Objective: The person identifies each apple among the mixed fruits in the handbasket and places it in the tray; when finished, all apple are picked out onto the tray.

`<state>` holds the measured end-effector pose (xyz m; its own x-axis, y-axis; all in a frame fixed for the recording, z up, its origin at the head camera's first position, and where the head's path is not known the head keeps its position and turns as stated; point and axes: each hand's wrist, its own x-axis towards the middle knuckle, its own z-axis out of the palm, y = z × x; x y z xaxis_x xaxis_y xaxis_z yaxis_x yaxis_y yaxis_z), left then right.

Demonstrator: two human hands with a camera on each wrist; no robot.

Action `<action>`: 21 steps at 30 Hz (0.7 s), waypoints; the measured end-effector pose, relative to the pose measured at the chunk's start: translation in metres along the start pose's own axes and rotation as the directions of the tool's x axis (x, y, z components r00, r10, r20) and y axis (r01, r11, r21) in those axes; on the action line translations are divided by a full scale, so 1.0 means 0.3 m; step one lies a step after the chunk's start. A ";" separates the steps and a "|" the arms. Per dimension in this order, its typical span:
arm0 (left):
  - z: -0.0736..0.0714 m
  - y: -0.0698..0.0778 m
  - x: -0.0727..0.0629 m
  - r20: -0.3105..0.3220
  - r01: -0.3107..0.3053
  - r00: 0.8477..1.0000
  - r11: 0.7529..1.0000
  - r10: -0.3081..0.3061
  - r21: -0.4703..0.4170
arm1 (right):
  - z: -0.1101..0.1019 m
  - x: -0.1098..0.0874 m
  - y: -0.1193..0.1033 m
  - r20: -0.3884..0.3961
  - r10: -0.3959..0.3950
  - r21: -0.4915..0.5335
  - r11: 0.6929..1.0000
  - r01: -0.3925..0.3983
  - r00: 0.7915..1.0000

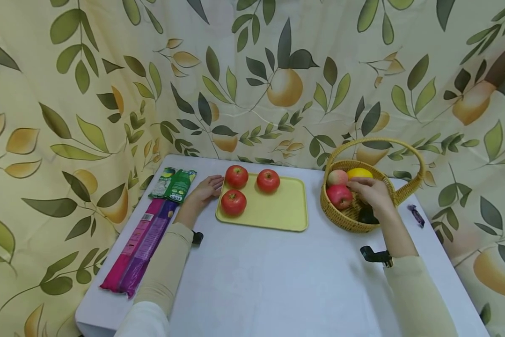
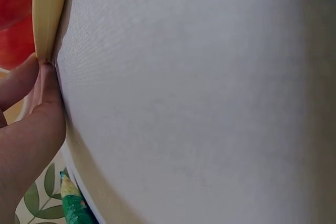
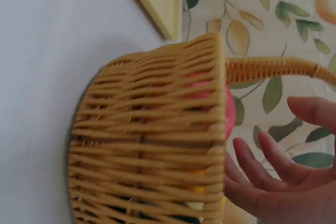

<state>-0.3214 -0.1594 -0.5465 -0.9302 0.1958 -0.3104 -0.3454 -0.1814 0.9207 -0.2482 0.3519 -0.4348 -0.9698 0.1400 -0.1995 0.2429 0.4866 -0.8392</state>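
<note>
In the head view my left hand (image 1: 205, 188) is at the left side of a pale yellow tray (image 1: 273, 206). The left wrist view has its thumb and finger pinching the tray's rim (image 2: 48, 19). Three red tomato-like fruits (image 1: 268, 181) sit on the tray. Over a wicker basket (image 1: 338, 221) on the right, my right hand (image 1: 372, 193) reaches in at the rim, fingers spread and loosely bent, holding nothing in the right wrist view. Inside the basket are a pinkish peach (image 1: 336, 177), a red apple (image 1: 339, 197), a yellow fruit (image 1: 359, 172) and a dark item (image 1: 367, 216), partly hidden by the hand.
Left of the tray lie a green snack packet (image 1: 173, 185) and a long pink and purple package (image 1: 144, 245). A small dark wrapped candy (image 1: 416, 216) is right of the basket. The basket's tall handle (image 1: 374, 140) arches above it. A leaf-patterned curtain (image 1: 252, 112) hangs behind the white table (image 1: 269, 285).
</note>
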 end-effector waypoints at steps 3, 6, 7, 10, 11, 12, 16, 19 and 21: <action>0.002 0.008 -0.006 0.000 -0.003 1.000 1.000 0.003 0.005 | -0.009 0.013 0.012 0.068 0.001 -0.004 1.000 -0.001 0.998; 0.002 0.011 -0.011 0.004 0.000 1.000 1.000 0.000 0.002 | -0.012 0.022 0.019 0.128 0.016 0.012 1.000 -0.018 0.992; 0.002 0.011 -0.012 0.003 0.001 1.000 1.000 -0.001 -0.002 | -0.012 0.026 0.022 0.147 0.024 0.024 0.999 -0.028 0.989; -0.001 0.010 -0.015 0.004 0.003 1.000 1.000 -0.003 -0.003 | -0.012 0.041 0.041 0.197 0.041 0.065 0.996 -0.055 0.980; -0.002 0.009 -0.015 0.005 0.003 1.000 1.000 -0.003 -0.002 | -0.012 0.047 0.050 0.210 0.042 0.081 0.995 -0.060 0.977; -0.003 0.008 -0.014 0.006 0.003 1.000 1.000 -0.003 0.002 | -0.013 0.053 0.059 0.222 0.039 0.089 0.994 -0.060 0.974; -0.001 0.007 -0.013 -0.003 0.011 1.000 1.000 -0.011 0.007 | -0.018 0.065 0.086 0.250 0.026 0.126 0.990 -0.059 0.968; 0.003 0.009 -0.013 -0.006 0.014 1.000 1.000 -0.014 0.007 | -0.021 0.068 0.098 0.251 0.021 0.129 0.990 -0.055 0.968; 0.003 0.010 -0.012 -0.008 0.015 1.000 1.000 -0.015 0.004 | -0.021 0.072 0.104 0.256 0.005 0.100 0.994 -0.032 0.967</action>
<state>-0.3188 -0.1597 -0.5425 -0.9258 0.1904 -0.3265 -0.3592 -0.1743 0.9169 -0.2613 0.3756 -0.4622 -0.9413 -0.0831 -0.3271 0.2708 0.3928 -0.8789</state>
